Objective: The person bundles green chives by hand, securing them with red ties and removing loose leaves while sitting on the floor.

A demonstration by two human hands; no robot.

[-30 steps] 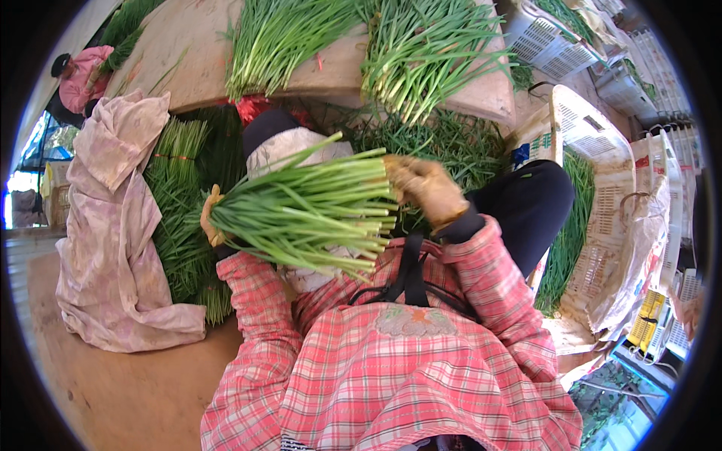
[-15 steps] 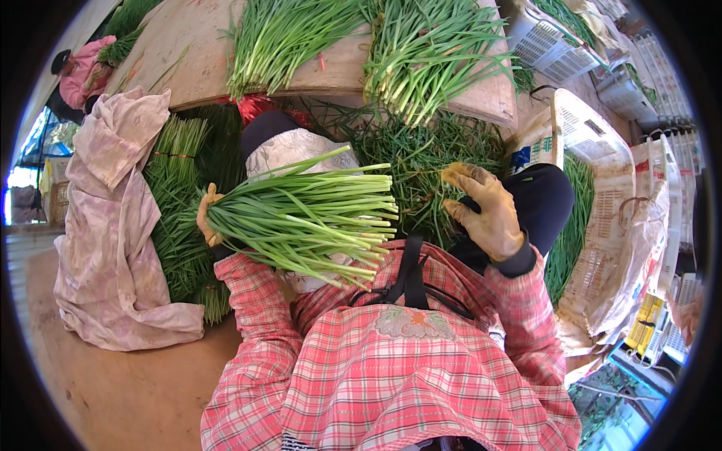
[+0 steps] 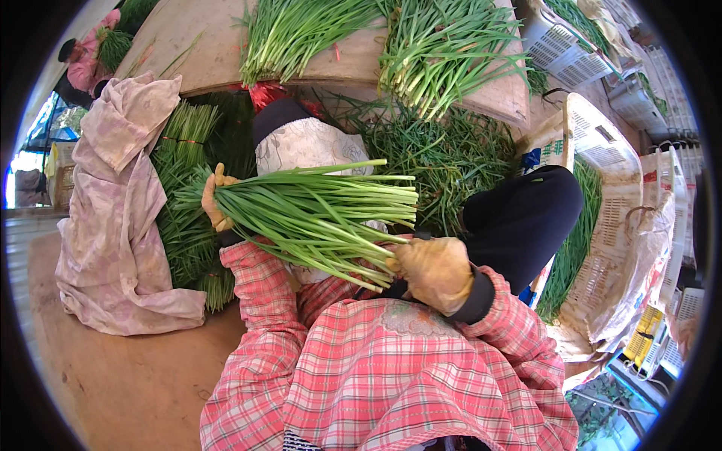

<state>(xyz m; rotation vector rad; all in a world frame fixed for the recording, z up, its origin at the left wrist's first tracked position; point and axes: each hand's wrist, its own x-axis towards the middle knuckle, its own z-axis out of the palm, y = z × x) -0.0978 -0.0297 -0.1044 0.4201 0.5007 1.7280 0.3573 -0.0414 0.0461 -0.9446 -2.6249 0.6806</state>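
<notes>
My left hand [image 3: 213, 199], in a tan glove, is wrapped around the leafy part of a bunch of garlic chives [image 3: 323, 207]. The bunch lies sideways over my lap, its pale cut ends fanned out to the right. At the lower right of those ends, my gloved right hand [image 3: 438, 272] is closed on a few stalk ends; its fingertips are partly hidden. Under and beyond the bunch, a pale patterned cloth [image 3: 308, 149] covers my left knee.
Loose chive leaves [image 3: 436, 161] are heaped between my knees and a wooden board [image 3: 331, 66] bearing more chives. To my left, tied chive bundles [image 3: 184, 139] lie by a draped pinkish cloth [image 3: 113, 218]. White plastic crates [image 3: 602, 135] stand at right. A person in pink [image 3: 83, 71] is far left.
My right hand has come down and left from above the loose leaves to the bunch's cut ends and closed there. The bunch, still in my left hand, has shifted slightly right in view.
</notes>
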